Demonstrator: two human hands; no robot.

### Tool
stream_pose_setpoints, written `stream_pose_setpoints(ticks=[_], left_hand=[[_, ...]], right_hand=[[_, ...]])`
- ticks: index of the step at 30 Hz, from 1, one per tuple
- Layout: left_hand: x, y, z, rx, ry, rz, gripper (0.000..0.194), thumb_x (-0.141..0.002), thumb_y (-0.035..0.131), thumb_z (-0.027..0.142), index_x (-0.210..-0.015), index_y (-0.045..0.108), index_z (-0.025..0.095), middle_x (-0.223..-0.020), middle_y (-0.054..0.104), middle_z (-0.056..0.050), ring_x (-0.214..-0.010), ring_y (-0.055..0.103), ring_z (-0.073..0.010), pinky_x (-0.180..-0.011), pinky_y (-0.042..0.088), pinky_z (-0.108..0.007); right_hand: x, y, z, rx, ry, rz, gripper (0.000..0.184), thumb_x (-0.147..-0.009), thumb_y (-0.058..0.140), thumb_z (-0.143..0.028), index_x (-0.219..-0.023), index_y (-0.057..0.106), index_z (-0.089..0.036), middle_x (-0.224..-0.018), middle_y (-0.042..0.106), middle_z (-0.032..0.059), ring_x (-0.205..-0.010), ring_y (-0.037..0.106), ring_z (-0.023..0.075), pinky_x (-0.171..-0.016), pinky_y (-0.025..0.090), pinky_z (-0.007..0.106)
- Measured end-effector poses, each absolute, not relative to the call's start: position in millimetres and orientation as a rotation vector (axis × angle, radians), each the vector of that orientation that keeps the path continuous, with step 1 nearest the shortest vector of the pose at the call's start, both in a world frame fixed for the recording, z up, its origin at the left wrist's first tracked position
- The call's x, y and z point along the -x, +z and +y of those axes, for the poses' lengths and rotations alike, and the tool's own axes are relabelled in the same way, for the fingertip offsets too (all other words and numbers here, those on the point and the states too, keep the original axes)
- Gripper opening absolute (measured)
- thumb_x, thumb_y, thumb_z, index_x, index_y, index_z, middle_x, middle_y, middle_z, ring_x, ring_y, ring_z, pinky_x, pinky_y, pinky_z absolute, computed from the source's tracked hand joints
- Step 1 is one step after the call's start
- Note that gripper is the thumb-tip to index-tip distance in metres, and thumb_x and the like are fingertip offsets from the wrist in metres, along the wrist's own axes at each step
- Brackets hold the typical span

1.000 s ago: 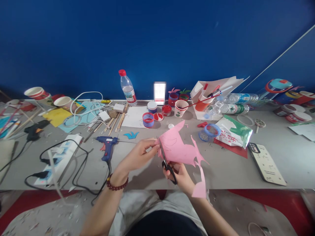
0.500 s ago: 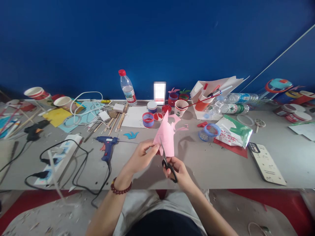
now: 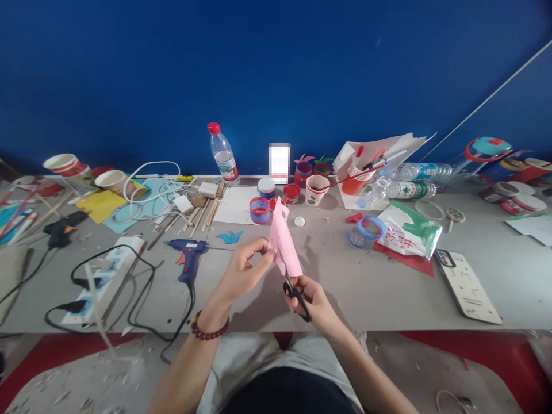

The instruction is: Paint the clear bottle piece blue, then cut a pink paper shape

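My left hand pinches the left edge of a pink paper sheet between thumb and fingers. The sheet is curled and stands up above the table, its top end cut to a ragged shape. My right hand grips black-handled scissors, the fingers in and around the loops. Their blades point up and lie against the pink paper, partly hidden by it. A blue paper crown-like cutout lies left of the paper, beside a blue hot glue gun.
A white power strip with black cables lies at left. Wooden sticks, a water bottle, a red paint jar and a paper cup stand behind. A phone and tape rolls are at right.
The pink paper has turned and looks narrower, its ragged top swinging left and uncovering a small white lid behind it. My left hand has shifted slightly left; the right hand has hardly moved.
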State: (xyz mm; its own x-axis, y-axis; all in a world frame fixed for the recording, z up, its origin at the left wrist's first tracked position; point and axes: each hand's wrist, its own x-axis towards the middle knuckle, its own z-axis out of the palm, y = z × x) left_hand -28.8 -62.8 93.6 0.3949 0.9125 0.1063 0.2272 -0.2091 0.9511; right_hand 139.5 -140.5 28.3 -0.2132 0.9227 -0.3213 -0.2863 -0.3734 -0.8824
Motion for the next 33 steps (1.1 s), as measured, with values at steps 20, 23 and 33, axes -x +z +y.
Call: stream_pose_setpoints(ticks=[20,23,33], left_hand=[[27.0,84.7,-72.7,-1.596,1.012,0.987,0.025,-0.093,0.057,0.034,-0.074,0.063,0.018,-0.076,0.063,-0.003,-0.073,0.056,-0.0142,-0.070,0.045,-0.026],[26.1,80.9,-75.4,-1.550,1.029,0.986,0.024,-0.091,0.060,0.035,-0.076,0.065,0.018,-0.079,0.066,-0.004,-0.076,0.059,-0.0157,-0.073,0.048,-0.027],[25.0,83.4,-79.1,-1.553,1.026,1.032,0.025,-0.090,0.060,0.037,-0.076,0.067,0.017,-0.078,0.068,-0.004,-0.076,0.061,-0.0158,-0.074,0.049,-0.027]], right_hand=[[-138.6,27.0,-142.1,1.052,1.724,-0.868,0.064,-0.057,0.084,-0.068,-0.078,0.045,-0.021,-0.058,0.052,-0.0065,-0.049,0.037,0.0051,-0.048,0.030,0.020],[-139.1,26.1,-142.3,1.008,1.728,-0.874,0.066,-0.056,0.084,-0.069,-0.079,0.045,-0.021,-0.059,0.052,-0.0071,-0.048,0.035,0.0041,-0.048,0.029,0.019],[-139.9,25.0,-142.3,0.943,1.734,-0.918,0.064,-0.060,0.082,-0.070,-0.081,0.046,-0.022,-0.059,0.052,-0.0070,-0.047,0.033,0.0046,-0.048,0.029,0.021]])
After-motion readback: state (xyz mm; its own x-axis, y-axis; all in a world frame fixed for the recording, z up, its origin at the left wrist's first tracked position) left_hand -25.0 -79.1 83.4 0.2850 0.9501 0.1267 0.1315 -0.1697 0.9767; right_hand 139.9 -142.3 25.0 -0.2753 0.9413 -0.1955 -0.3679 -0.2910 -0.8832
